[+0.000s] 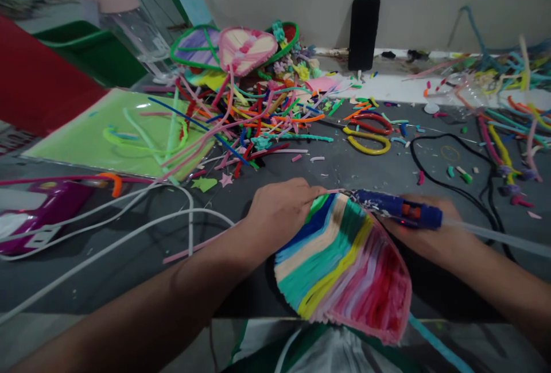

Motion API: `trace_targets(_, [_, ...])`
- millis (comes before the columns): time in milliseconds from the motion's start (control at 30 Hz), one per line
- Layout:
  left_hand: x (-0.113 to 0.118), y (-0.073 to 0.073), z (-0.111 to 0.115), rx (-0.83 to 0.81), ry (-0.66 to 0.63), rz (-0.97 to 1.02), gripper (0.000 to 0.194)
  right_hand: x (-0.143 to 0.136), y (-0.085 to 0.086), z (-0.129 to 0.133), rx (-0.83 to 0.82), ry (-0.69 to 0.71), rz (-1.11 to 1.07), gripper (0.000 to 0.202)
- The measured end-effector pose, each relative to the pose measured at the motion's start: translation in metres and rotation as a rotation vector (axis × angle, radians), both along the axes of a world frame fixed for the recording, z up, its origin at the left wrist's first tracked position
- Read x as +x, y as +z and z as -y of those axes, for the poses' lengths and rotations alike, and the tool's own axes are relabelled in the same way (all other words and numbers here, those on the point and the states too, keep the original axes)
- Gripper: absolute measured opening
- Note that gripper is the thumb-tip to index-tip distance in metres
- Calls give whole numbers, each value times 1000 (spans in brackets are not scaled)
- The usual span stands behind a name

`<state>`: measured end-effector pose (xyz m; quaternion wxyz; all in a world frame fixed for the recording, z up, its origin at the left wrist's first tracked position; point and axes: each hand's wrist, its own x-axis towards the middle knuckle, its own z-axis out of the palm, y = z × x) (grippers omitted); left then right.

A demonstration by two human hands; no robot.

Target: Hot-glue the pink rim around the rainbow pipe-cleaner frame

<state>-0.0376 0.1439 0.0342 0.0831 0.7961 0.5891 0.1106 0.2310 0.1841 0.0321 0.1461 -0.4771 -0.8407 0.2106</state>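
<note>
My left hand [282, 209] is closed at the upper left edge of a striped rainbow piece [340, 258] made of pipe cleaners. Its fingertips pinch a pink pipe cleaner [193, 249], whose tail passes out under my wrist; a short end shows past the fingers. My right hand [430, 235] grips a dark blue hot glue gun [387, 206], its nozzle at the piece's top edge. A small red light glows on the gun, and a clear glue stick [495, 234] juts from its back. The piece hangs tilted over the table's front edge, pink trim along its right side.
Cut pipe cleaners [258, 115] are heaped ahead, with scissors [368, 138] beside them. A phone [364, 34] leans on the wall. Heart-shaped pieces [247, 49] and a clear bottle [138, 31] stand at the back left. White cables [129, 247] cross the left; a black cord [456, 183] lies right.
</note>
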Motion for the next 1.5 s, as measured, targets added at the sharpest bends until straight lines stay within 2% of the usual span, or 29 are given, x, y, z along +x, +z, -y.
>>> trace_targets(133, [-1, -2, 0, -8, -14, 3, 34, -4, 5, 2, 63, 105, 76, 11])
trace_targets(333, [-2, -3, 0, -1, -19, -6, 35, -9, 10, 4, 271, 258, 82, 14])
trace_targets(500, [-1, -1, 0, -11, -9, 7, 35, -9, 9, 3, 328, 333, 143, 8])
trace_targets(900, [0, 1, 0, -7, -12, -11, 35, -9, 9, 1, 403, 321, 161, 9])
trace_targets(1500, [1, 0, 1, 10, -14, -9, 34, 4, 14, 2, 362, 296, 233, 10])
